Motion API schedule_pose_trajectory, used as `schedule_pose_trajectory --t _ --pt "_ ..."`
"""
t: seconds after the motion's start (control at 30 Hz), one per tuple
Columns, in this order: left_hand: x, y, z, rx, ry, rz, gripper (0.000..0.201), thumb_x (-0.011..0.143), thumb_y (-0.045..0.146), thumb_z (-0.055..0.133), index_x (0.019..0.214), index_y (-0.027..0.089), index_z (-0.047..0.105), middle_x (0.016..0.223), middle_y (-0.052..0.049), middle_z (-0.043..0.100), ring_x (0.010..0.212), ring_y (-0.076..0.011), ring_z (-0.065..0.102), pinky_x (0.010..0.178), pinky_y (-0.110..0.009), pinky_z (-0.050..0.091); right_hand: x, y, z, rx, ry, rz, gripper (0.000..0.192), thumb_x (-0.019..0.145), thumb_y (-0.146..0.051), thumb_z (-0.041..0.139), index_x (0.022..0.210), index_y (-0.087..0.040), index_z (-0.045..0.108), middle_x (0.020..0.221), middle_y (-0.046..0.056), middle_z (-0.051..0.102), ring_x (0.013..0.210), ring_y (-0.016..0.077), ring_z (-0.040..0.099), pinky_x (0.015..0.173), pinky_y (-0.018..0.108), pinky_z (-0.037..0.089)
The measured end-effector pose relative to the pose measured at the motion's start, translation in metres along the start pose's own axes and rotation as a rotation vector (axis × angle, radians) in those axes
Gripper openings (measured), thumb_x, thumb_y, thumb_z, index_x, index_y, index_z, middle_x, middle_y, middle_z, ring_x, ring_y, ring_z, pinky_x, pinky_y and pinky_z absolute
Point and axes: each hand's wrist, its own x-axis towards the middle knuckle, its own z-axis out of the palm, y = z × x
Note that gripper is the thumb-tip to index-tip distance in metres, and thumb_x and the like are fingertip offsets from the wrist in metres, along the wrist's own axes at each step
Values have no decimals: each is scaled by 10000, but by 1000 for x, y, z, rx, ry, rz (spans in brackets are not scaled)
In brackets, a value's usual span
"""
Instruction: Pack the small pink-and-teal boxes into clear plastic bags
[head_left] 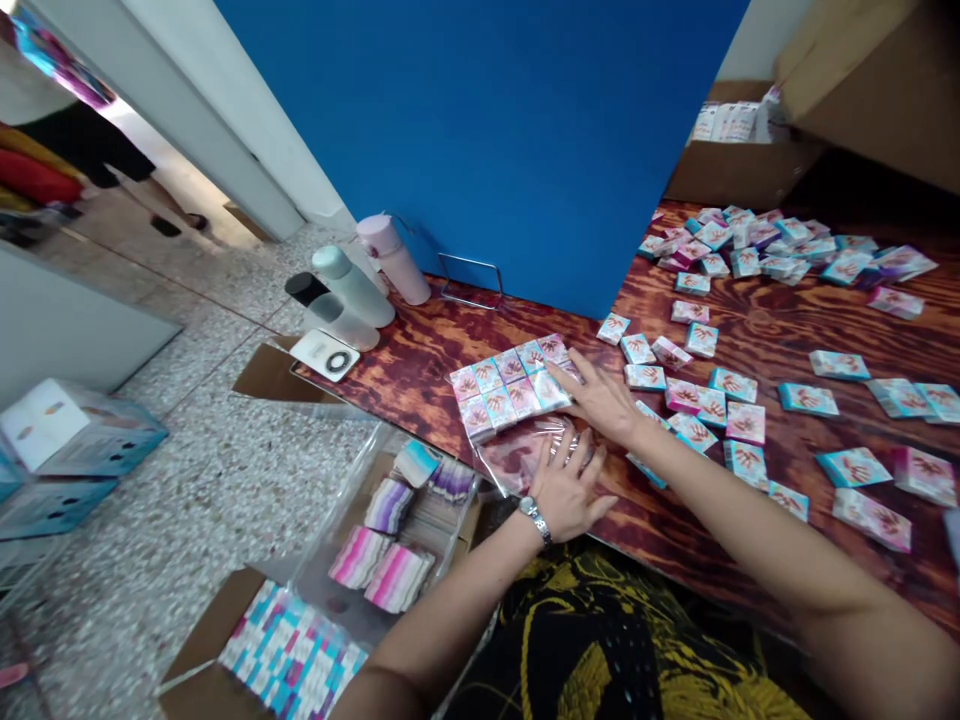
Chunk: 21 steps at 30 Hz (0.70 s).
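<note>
A block of small printed boxes (511, 383), two rows in pink and pale blue with a hand picture on each, lies on the wooden table inside clear plastic. My right hand (602, 398) rests at the block's right end, fingers stretched out and touching the outer boxes. Just below it, my left hand (566, 487), with a silver watch at the wrist, lies flat with spread fingers on the loose end of the clear plastic bag (510, 462). The plastic is wrinkled under those fingers.
Many loose small boxes (746, 420) are scattered right, with a heap (757, 240) behind. A blue panel (480, 140) stands at the back. Bottles (352, 285) stand left. Below the table edge are a plastic-lined carton of bundles (394, 570) and a box-filled carton (202, 640).
</note>
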Motion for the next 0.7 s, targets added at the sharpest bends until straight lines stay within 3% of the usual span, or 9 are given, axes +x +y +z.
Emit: schedule_pose_trajectory --t 0.1,0.17,0.33,0.47,0.53,0.6,0.7 --pt "-4 1 -1 -31 -9 19 736 894 638 328 1486 209 249 1552 -126 239 1431 -346 160 1123 -582 171 -1 -1 -6 -23 89 -153 826 795 -519 667 1484 -376 234 1563 132 192 1319 418 353 991 615 367" --pt "-7 3 0 -39 -14 34 751 893 633 338 1493 196 226 1559 -129 215 1438 -346 132 1127 -580 163 0 -4 -3 -17 99 -230 786 799 -521 662 1467 -406 264 1557 93 232 1359 406 284 1026 621 319" --pt "-7 11 2 -50 5 45 765 892 624 352 1490 162 231 1552 -148 224 1437 -359 124 1132 -589 143 4 -16 15 0 137 -197 605 882 -487 559 1440 -405 340 1529 95 301 1351 398 288 970 566 408" --pt "-13 19 -4 -82 71 77 730 871 592 445 1448 158 331 1512 -176 306 1410 -372 217 1107 -594 224 2 -17 12 -2 137 -167 629 873 -487 576 1445 -402 329 1526 91 309 1348 407 286 967 608 390" --pt "-30 21 -13 -128 187 96 598 867 499 518 1366 177 445 1443 -172 413 1359 -330 341 1078 -521 327 -3 -15 3 -4 116 -175 718 832 -501 629 1459 -392 296 1527 94 306 1347 422 281 975 655 352" --pt "-55 15 -26 -162 410 -16 418 863 353 568 1249 194 536 1287 -147 549 1249 -265 475 1027 -431 407 -11 -15 -6 0 122 -207 792 798 -530 658 1471 -367 273 1529 110 297 1356 432 262 990 699 292" --pt "-87 -11 -45 -172 757 -479 443 825 292 630 1237 173 521 1152 -138 579 1155 -257 524 990 -433 432 -26 -25 -12 43 189 -287 696 867 -505 583 1471 -310 298 1483 125 376 1354 368 305 1054 654 238"
